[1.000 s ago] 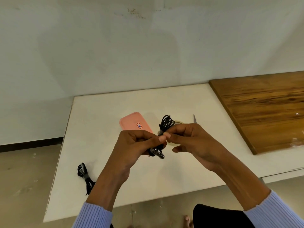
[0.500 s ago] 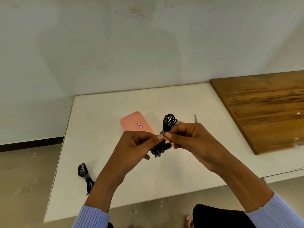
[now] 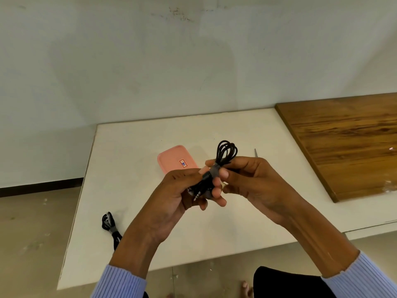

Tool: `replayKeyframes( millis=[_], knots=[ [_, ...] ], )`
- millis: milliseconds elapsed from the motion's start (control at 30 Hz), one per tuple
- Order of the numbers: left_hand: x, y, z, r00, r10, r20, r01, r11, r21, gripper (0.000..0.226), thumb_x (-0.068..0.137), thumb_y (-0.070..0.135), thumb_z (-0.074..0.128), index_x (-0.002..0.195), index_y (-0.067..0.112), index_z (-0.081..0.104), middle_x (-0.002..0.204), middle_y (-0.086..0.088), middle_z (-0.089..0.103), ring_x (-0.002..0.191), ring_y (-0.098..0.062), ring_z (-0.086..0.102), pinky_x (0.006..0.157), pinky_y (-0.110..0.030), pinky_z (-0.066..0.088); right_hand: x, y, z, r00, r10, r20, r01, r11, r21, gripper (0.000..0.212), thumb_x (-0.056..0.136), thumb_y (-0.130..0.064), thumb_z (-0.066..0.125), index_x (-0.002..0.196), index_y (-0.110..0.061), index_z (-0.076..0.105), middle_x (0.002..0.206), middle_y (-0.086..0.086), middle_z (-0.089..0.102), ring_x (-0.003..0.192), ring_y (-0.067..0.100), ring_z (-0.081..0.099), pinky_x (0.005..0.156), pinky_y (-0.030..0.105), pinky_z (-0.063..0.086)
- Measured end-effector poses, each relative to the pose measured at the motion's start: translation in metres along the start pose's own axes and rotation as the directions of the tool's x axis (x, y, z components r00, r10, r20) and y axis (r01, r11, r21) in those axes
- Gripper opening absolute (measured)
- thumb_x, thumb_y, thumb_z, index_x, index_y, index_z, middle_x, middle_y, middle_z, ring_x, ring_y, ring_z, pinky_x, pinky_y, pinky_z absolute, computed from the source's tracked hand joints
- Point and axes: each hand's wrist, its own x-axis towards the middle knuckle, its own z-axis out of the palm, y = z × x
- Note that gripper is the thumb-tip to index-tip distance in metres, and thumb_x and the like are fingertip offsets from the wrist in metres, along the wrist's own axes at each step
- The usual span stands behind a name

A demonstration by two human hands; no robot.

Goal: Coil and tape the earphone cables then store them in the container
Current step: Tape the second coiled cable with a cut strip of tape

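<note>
Holding black cable coil [image 3: 225, 152] above table [image 3: 133, 151], at 2 o'clock from pink case [image 3: 174, 158]: left hand [image 3: 182, 190] curled around plug end, right hand [image 3: 247, 177] pinching grey tape [image 3: 214, 170]. Light, limp, springy by the look; best gripped at taped waist.

Bare tabletop [image 3: 133, 160] lies open along the back edge and the left edge. The pink container [image 3: 176, 159] sits mid-tabletop, a taped cable bundle [image 3: 110, 227] near the front-left edge, and the wooden board [image 3: 348, 143] covers the right end.
</note>
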Motion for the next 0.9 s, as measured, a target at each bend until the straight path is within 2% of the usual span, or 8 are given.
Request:
replayKeyframes(
  millis=[133, 233, 300, 433, 533, 733, 833, 900],
  knots=[
    [0.001, 0.0, 0.001, 0.999, -0.02, 0.031, 0.019, 0.999, 0.029, 0.032, 0.088, 0.027, 0.048, 0.07, 0.016, 0.072, 0.068, -0.006, 0.068, 0.067, -0.025, 0.069, 0.051, -0.023, 0.046, 0.0, 0.001, 0.0, 1.0, -0.001, 0.01, 0.001, 1.0, 0.009, 0.034, 0.079, -0.024, 0.063, 0.093, 0.007, 0.066, 0.075, 0.009, 0.064, 0.069, 0.02, 0.06, 0.075, 0.04, 0.047],
    [0.002, -0.001, -0.005, 0.999, -0.043, -0.027, 0.048, 0.963, 0.264, 0.027, 0.094, 0.024, 0.05, 0.089, 0.011, 0.073, 0.086, -0.009, 0.075, 0.086, -0.023, 0.071, 0.066, -0.03, 0.051, 0.003, 0.007, 0.001, 0.995, -0.013, -0.1, 0.002, 0.994, -0.109, 0.032, 0.075, -0.027, 0.067, 0.085, 0.003, 0.07, 0.077, 0.012, 0.063, 0.071, 0.02, 0.06, 0.07, 0.032, 0.048],
    [0.002, -0.002, -0.007, 0.995, -0.048, -0.084, 0.072, 0.942, 0.326, 0.026, 0.094, 0.02, 0.048, 0.093, 0.011, 0.072, 0.089, -0.007, 0.075, 0.092, -0.019, 0.07, 0.072, -0.031, 0.051, 0.004, 0.009, 0.001, 0.986, -0.003, -0.165, -0.025, 0.986, -0.167, 0.027, 0.071, -0.03, 0.07, 0.078, -0.003, 0.072, 0.078, 0.009, 0.063, 0.073, 0.016, 0.06, 0.068, 0.026, 0.048],
    [0.002, -0.003, -0.006, 0.989, -0.057, -0.137, 0.095, 0.952, 0.291, 0.04, 0.087, 0.044, 0.05, 0.092, 0.011, 0.073, 0.086, -0.006, 0.075, 0.088, -0.017, 0.071, 0.07, -0.028, 0.054, 0.005, 0.009, 0.0, 0.979, 0.035, -0.201, -0.072, 0.981, -0.18, 0.017, 0.075, -0.021, 0.072, 0.081, -0.005, 0.073, 0.086, 0.016, 0.065, 0.074, 0.013, 0.063, 0.064, 0.018, 0.049],
    [0.002, -0.006, -0.006, 0.992, -0.009, -0.125, 0.056, 0.923, 0.381, 0.03, 0.079, 0.04, 0.061, 0.084, 0.013, 0.074, 0.08, -0.003, 0.075, 0.084, -0.014, 0.07, 0.064, -0.021, 0.052, 0.005, 0.01, 0.003, 0.979, 0.053, -0.195, -0.093, 0.975, -0.201, 0.016, 0.079, -0.017, 0.07, 0.088, -0.004, 0.074, 0.094, 0.023, 0.065, 0.076, 0.016, 0.066, 0.063, 0.018, 0.051],
    [0.004, -0.007, -0.012, 0.995, -0.03, -0.091, 0.046, 0.982, 0.184, 0.019, 0.073, 0.028, 0.063, 0.075, 0.013, 0.075, 0.073, -0.008, 0.072, 0.074, -0.019, 0.069, 0.06, -0.022, 0.051, 0.002, 0.0, 0.001, 0.991, 0.127, -0.032, -0.126, 0.992, 0.031, 0.015, 0.075, -0.015, 0.065, 0.082, -0.004, 0.073, 0.075, 0.007, 0.067, 0.072, 0.018, 0.065, 0.065, 0.021, 0.053],
    [0.006, -0.005, -0.009, 0.997, -0.059, -0.049, 0.061, 0.997, 0.037, 0.012, 0.076, 0.021, 0.069, 0.069, 0.012, 0.074, 0.067, -0.006, 0.068, 0.068, -0.02, 0.068, 0.056, -0.022, 0.051, 0.002, -0.003, 0.004, 0.993, 0.121, 0.012, -0.122, 0.986, 0.115, 0.014, 0.079, -0.012, 0.062, 0.083, -0.001, 0.069, 0.073, 0.006, 0.066, 0.069, 0.019, 0.063, 0.063, 0.021, 0.052],
    [0.006, -0.005, -0.007, 0.997, -0.068, -0.022, 0.067, 0.996, -0.054, 0.016, 0.077, 0.019, 0.062, 0.067, 0.012, 0.072, 0.063, -0.005, 0.064, 0.065, -0.018, 0.065, 0.054, -0.022, 0.051, 0.001, -0.005, 0.007, 0.994, 0.108, 0.02, -0.11, 0.983, 0.144, 0.012, 0.078, -0.013, 0.062, 0.078, -0.004, 0.07, 0.073, 0.006, 0.065, 0.067, 0.019, 0.062, 0.061, 0.02, 0.051]
  ],
)
